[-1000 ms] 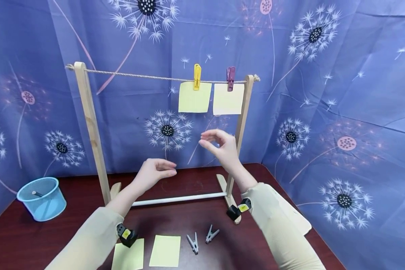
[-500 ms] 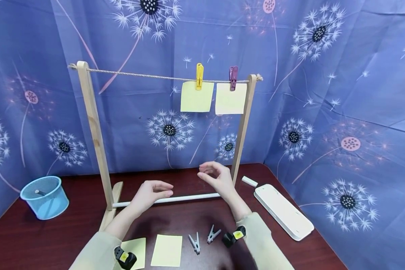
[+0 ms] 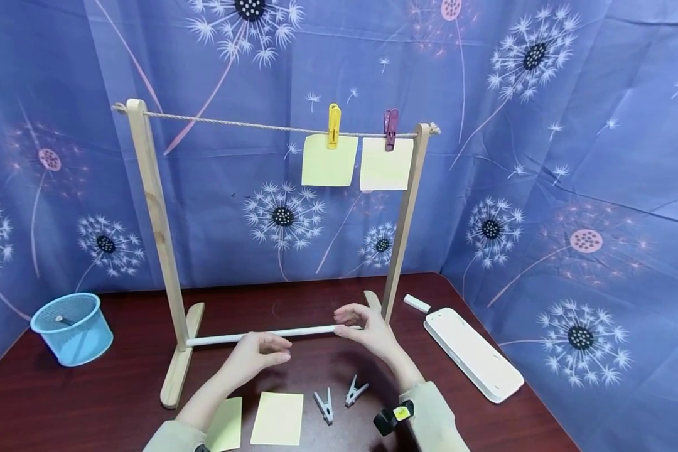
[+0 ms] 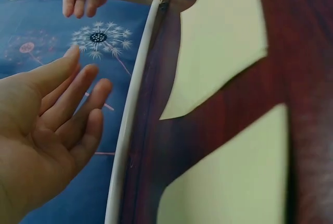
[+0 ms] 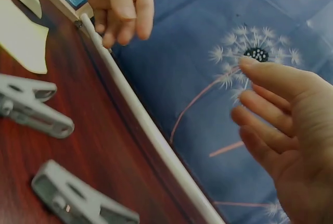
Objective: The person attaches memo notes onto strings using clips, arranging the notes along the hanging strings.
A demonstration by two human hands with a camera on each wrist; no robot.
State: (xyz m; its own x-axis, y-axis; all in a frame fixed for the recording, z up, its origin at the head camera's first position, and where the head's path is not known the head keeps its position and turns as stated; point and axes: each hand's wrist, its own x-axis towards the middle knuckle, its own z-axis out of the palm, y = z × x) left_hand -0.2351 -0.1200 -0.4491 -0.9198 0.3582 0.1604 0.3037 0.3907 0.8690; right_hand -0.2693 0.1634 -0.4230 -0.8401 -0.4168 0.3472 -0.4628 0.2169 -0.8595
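Observation:
My left hand hovers over the table with relaxed fingers and nothing in it, just above two yellow sticky notes, the left note and the right note. Level with it, my right hand is likewise empty, its fingers loosely bent. Two grey clothespins lie nearer to me: the left clothespin and the right clothespin. On the rope hang two more notes, a yellow note under a yellow clothespin and a paler note under a purple clothespin.
Wooden posts, the left post and the right post, hold up the rope, joined low by a white bar. A blue mesh basket stands at left. At right lie a white tray and a small white block.
Both hands have come down from below the hanging notes toward the table, the right one farther. They stay empty, and the notes and clothespins keep their places.

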